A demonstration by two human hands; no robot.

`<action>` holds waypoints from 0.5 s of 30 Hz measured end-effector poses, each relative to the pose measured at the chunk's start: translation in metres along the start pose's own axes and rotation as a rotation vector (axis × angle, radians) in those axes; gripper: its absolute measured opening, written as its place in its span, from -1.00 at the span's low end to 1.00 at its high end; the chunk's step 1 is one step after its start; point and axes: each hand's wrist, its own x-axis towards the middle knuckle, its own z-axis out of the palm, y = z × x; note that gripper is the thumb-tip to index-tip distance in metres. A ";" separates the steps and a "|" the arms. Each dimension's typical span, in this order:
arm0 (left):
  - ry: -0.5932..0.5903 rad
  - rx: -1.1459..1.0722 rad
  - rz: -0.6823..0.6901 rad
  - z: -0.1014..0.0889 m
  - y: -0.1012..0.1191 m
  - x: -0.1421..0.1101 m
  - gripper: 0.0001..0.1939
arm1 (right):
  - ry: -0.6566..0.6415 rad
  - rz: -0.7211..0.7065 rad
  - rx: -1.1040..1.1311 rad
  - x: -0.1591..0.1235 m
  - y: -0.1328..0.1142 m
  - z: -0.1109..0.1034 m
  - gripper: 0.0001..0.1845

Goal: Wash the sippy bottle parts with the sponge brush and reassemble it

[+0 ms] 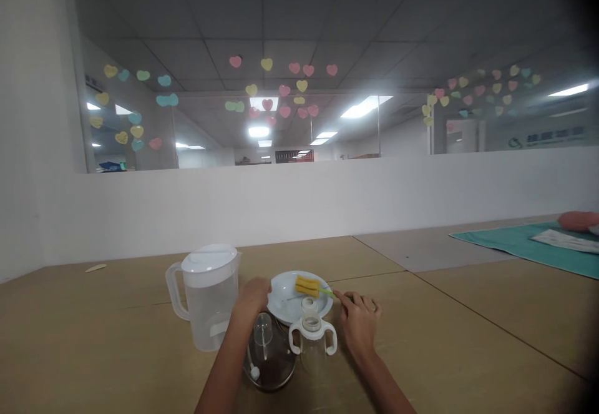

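Note:
My right hand [360, 320] pinches the thin green handle of a bottle brush with a yellow sponge head [307, 286]. The sponge lies over a white plate [276, 289]. At the plate's left rim, my left hand [255, 296] is closed on the edge, its fingertips partly hidden. A white ring [309, 305] is at the plate's near side. Just in front, a clear bottle with two white handles [312, 339] stands upright. Below my left hand is a dark round bowl [281, 379], holding a clear cap [262, 330] and a straw with a white end [254, 372].
A translucent lidded pitcher [210, 301] stands left of my left arm. A small flat pale piece [96, 268] lies at the far left. A teal cloth [519, 245] with a pink object [579, 220] is at the far right. A white wall [234, 205] borders the table's back.

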 end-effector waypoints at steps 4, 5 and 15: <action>-0.023 -0.008 0.100 0.016 0.015 0.006 -0.68 | 0.008 0.008 -0.001 -0.001 0.000 0.000 -0.61; -0.039 -0.011 0.104 0.022 0.018 0.008 -0.70 | 0.010 0.015 -0.003 -0.001 0.001 0.000 -0.62; 0.047 -0.149 0.089 0.045 0.021 0.018 -0.86 | -0.009 0.061 0.046 0.000 -0.002 -0.003 -0.62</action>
